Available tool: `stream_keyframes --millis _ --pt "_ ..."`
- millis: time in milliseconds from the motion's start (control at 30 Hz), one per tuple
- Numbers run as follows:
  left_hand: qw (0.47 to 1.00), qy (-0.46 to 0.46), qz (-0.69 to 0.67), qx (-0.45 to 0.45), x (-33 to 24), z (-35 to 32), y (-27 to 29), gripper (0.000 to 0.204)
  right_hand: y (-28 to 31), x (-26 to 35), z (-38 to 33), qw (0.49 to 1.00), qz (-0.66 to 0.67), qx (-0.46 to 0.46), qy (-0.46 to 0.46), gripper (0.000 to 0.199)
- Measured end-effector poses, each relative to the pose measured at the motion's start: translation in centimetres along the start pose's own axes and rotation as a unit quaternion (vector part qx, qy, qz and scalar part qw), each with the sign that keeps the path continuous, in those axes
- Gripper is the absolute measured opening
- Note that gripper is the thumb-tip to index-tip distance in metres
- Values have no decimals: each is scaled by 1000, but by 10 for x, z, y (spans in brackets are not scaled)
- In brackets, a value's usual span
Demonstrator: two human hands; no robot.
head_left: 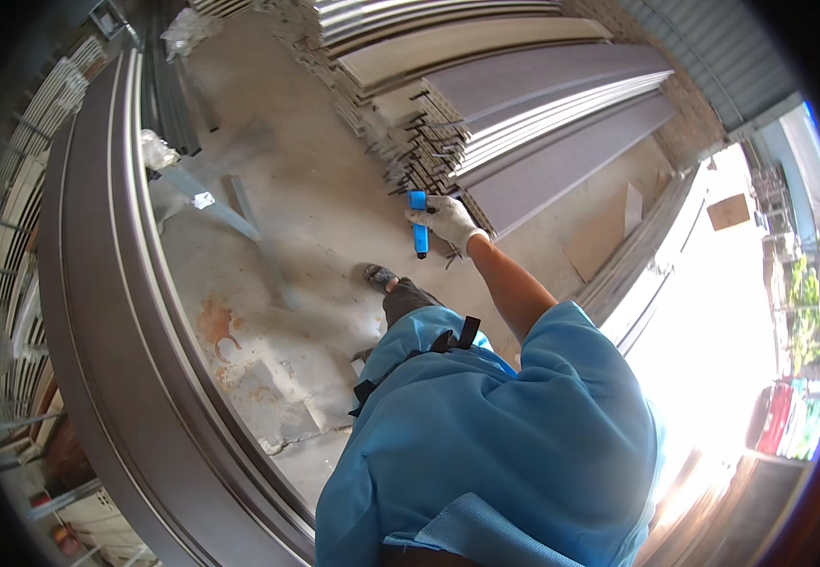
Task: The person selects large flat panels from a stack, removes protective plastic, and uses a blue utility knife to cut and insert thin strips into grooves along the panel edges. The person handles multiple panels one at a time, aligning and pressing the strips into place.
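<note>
My right hand (448, 220), in a pale work glove, is stretched out ahead of me. Its fingers close round a slim, bright blue hand-held tool (420, 238) with a dark lower tip, whose exact kind I cannot make out. Just beyond that hand lie the near ends of stacked long grey panels (561, 184), with dark prongs or strips (419, 156) jutting from them. My left hand is out of the picture.
A long brown-grey profile (98, 312) curves along my left side. Metal bars (216, 203) lie on the stained concrete floor (287, 180), by my shoe (379, 276). Flat cardboard (604, 241) rests near the bright doorway at the right. Racked lengths (17, 246) stand at far left.
</note>
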State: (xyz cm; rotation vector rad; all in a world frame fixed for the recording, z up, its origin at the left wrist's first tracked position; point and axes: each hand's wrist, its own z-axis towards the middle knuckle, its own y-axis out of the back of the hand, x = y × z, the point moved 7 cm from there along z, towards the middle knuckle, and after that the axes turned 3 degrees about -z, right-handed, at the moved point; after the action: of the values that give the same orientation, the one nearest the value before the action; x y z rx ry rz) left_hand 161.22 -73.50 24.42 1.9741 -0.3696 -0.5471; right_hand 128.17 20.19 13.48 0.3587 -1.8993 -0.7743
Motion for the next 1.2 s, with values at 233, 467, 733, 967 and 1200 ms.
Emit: stream_keyframes --millis 233,467,733,967,1200 --pt "968 -47 -246 7 -24 -41 2 39 -15 -16 -29 945 317 -15 -81 40" --pt "913 -222 -313 -139 -108 -158 110 41 -76 231 -54 887 350 250 167 24" --pt "815 -386 -398 -165 -269 -290 74 47 -165 381 -296 553 308 762 135 38" --pt "908 -307 -269 -90 -271 -323 17 11 -183 456 -261 473 537 697 36 29" --pt "895 -269 -335 -121 -296 -310 -7 15 -133 482 -126 680 506 474 238 13"
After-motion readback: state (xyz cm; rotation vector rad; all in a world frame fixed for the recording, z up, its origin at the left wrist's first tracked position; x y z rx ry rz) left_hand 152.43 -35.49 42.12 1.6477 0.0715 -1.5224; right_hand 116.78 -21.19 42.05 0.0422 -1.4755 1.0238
